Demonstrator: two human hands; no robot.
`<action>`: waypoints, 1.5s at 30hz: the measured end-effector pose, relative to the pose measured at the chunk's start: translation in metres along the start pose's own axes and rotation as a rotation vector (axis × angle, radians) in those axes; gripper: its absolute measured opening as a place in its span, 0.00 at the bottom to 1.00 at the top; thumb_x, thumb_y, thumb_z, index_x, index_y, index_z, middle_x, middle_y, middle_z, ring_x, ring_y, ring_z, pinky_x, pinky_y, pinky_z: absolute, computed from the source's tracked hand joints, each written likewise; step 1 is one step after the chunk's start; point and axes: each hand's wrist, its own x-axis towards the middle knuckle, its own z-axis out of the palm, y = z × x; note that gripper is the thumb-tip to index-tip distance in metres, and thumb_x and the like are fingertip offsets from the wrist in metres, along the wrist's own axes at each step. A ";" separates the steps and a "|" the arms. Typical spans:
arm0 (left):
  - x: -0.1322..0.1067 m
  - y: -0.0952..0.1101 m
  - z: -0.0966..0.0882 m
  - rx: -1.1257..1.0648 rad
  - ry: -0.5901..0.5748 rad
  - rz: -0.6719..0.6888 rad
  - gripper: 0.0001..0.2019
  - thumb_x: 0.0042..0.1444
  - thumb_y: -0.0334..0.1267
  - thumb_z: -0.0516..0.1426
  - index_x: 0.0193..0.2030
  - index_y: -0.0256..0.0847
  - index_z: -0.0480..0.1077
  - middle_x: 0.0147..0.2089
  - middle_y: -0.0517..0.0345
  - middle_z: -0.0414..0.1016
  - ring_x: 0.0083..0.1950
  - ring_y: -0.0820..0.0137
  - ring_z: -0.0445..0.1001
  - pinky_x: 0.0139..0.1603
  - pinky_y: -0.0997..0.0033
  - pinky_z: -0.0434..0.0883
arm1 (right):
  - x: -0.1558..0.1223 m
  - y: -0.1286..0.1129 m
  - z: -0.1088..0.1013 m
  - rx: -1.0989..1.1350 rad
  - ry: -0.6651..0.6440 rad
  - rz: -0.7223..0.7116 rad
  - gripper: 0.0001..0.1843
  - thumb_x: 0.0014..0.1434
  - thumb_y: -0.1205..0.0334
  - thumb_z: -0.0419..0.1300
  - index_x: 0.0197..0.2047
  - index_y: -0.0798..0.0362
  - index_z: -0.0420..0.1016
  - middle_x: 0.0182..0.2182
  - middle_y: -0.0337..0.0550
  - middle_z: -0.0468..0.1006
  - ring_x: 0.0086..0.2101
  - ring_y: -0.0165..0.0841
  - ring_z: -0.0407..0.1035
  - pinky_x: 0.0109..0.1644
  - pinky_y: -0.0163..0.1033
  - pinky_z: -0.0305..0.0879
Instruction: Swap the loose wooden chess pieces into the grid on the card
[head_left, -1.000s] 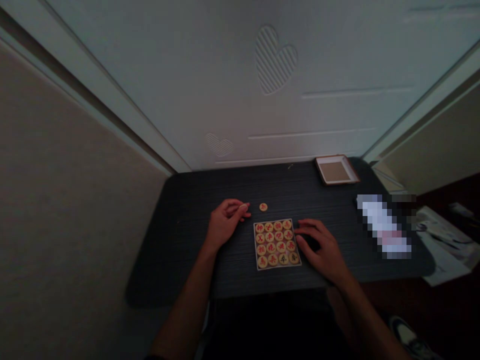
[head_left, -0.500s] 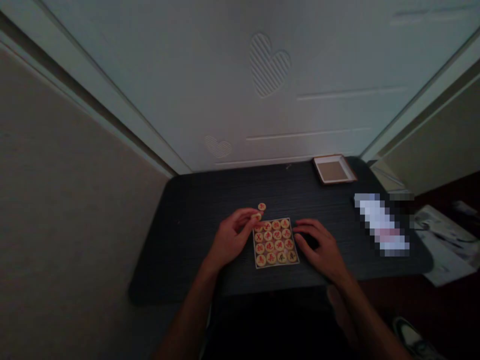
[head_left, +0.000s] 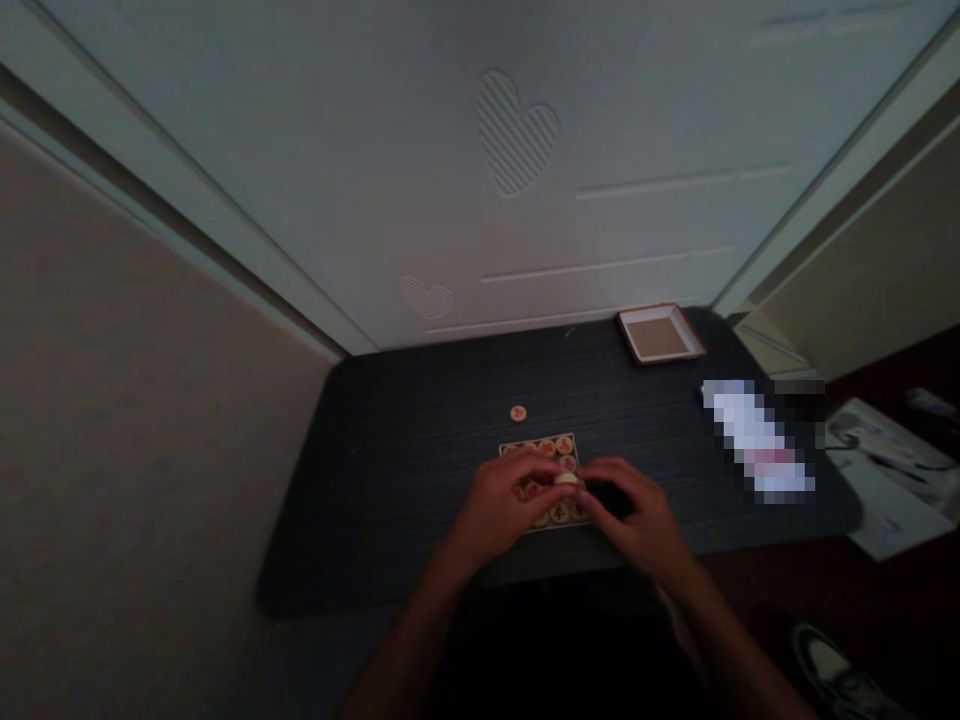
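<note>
Above the square box of Chinese chess pieces, my two hands meet. My left hand pinches a round wooden Chinese chess piece between thumb and fingers. From the other side, my right hand has its thumb and fingertips closed at the right edge of that same piece. Pieces marked in red and black lie in rows in the box, many of them covered by my hands. Just beyond the box, one loose piece with a red mark lies flat on the dark table.
An open shallow box lid lies at the table's far right. A phone-like object, blurred out, is near the right edge. A white door with raised hearts stands behind the table. Papers and a shoe show at the right.
My left hand has moved right and nearer with the piece, over the box. My right hand has come in from the box's right side and its fingers have closed at the piece.
</note>
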 end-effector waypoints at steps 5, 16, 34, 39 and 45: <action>-0.005 0.007 0.005 -0.011 0.013 -0.092 0.08 0.62 0.46 0.65 0.45 0.52 0.83 0.43 0.60 0.87 0.43 0.63 0.85 0.51 0.59 0.83 | -0.001 -0.012 0.004 0.021 0.006 0.003 0.10 0.66 0.57 0.64 0.51 0.45 0.78 0.44 0.43 0.83 0.45 0.38 0.78 0.51 0.44 0.75; -0.009 0.008 0.001 0.018 -0.114 -0.096 0.09 0.66 0.42 0.61 0.49 0.52 0.82 0.46 0.62 0.86 0.44 0.64 0.86 0.50 0.62 0.82 | -0.003 -0.018 0.000 0.044 -0.043 0.094 0.10 0.68 0.56 0.62 0.50 0.45 0.79 0.42 0.41 0.84 0.41 0.36 0.79 0.48 0.41 0.75; -0.034 -0.060 -0.022 0.287 0.263 -0.244 0.09 0.66 0.45 0.59 0.46 0.45 0.78 0.34 0.60 0.81 0.32 0.68 0.78 0.36 0.69 0.74 | -0.016 -0.002 -0.006 -0.114 -0.074 0.120 0.10 0.69 0.54 0.61 0.47 0.45 0.82 0.39 0.42 0.85 0.39 0.37 0.79 0.43 0.42 0.77; -0.033 -0.063 -0.019 0.316 0.209 -0.241 0.09 0.67 0.45 0.59 0.46 0.46 0.77 0.36 0.60 0.83 0.33 0.68 0.79 0.38 0.69 0.75 | -0.018 -0.005 -0.002 -0.164 -0.103 0.040 0.06 0.68 0.56 0.63 0.43 0.45 0.81 0.37 0.41 0.84 0.38 0.37 0.77 0.44 0.43 0.75; -0.033 -0.063 -0.018 0.345 0.215 -0.219 0.08 0.65 0.44 0.60 0.45 0.47 0.78 0.36 0.60 0.83 0.34 0.67 0.79 0.38 0.69 0.75 | -0.018 -0.009 0.009 -0.220 -0.089 -0.018 0.05 0.68 0.58 0.63 0.43 0.45 0.81 0.34 0.41 0.83 0.35 0.38 0.76 0.41 0.45 0.75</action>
